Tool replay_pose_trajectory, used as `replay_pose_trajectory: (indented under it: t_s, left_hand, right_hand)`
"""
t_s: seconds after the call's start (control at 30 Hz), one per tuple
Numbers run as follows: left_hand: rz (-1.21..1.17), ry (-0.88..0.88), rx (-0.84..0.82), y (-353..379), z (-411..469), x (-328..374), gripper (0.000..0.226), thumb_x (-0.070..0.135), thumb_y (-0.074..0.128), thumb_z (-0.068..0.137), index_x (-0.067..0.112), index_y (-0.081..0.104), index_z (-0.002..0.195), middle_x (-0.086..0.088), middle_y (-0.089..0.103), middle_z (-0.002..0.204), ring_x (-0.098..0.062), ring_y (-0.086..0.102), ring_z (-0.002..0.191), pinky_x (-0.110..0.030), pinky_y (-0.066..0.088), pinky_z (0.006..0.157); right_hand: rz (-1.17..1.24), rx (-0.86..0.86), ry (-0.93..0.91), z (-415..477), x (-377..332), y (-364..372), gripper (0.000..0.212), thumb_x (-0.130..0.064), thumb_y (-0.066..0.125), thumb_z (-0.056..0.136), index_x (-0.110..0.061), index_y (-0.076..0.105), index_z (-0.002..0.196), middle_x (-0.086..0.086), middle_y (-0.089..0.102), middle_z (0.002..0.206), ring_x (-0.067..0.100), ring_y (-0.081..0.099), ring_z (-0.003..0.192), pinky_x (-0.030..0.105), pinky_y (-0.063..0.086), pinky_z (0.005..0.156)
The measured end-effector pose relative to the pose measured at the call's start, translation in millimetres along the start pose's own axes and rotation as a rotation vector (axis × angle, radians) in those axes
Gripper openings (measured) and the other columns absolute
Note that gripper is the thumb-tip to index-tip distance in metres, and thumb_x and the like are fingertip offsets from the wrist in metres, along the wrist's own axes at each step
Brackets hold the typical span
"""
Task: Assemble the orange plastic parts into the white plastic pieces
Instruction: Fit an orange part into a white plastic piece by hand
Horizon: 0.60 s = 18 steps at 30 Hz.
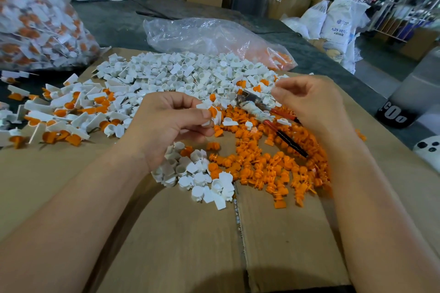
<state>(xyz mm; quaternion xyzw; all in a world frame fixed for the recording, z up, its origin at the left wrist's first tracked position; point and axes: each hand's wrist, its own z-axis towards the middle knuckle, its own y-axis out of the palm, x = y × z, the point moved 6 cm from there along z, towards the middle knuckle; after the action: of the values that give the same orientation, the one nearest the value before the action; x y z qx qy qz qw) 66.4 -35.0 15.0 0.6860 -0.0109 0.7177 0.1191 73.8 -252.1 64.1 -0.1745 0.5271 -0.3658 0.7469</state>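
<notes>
The left hand (171, 121) is pinching a white piece (206, 123) with an orange part (212, 111) at its mouth, above the orange pile (273, 169). The right hand (309, 100) is curling nearby, and I cannot tell if its grip is holding anything. If pressed crooked, the part is likely popping loose into the pile.

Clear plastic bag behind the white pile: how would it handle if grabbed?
Probably floppy: the clear plastic bag lies crumpled and collapsed. Likely light, with only a few orange parts in its right end; they would probably slide and shift when lifted.
</notes>
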Motion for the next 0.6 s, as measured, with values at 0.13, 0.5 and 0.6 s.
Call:
replay_pose_trajectory:
  t_s: [0.13,0.5,0.6]
  left_hand:
    - [-0.018,0.002,0.001,-0.8,-0.2,1.0,0.007,0.002,0.067,0.066,0.004,0.062,0.07,-0.008,0.066,0.057,-0.018,0.066,0.052,-0.02,0.053,0.047]
    - [-0.048,0.006,-0.005,-0.2,0.0,1.0,0.019,0.012,0.068,0.055,0.004,0.062,0.071,-0.01,0.067,0.06,-0.019,0.067,0.053,-0.02,0.053,0.046]
    - [-0.052,0.004,-0.005,-0.1,0.3,0.1,0.019,0.012,0.068,0.055,0.004,0.062,0.071,-0.01,0.067,0.06,-0.019,0.067,0.054,-0.02,0.052,0.046]
  right_hand:
    - [-0.359,-0.314,0.165,1.3,27.0,6.8,0.072,-0.055,0.06,0.077,-0.016,0.043,0.135,0.004,0.049,0.135,0.019,0.048,0.119,0.031,0.037,0.093]
    - [-0.649,-0.535,0.259,0.2,51.6,27.8,0.104,-0.065,0.066,0.063,-0.024,0.019,0.146,0.002,0.028,0.151,0.026,0.026,0.137,0.052,0.022,0.11]
    - [-0.641,-0.482,0.254,2.1,50.3,27.5,0.102,-0.062,0.07,0.062,-0.023,0.024,0.144,0.003,0.03,0.149,0.027,0.027,0.136,0.052,0.022,0.109]
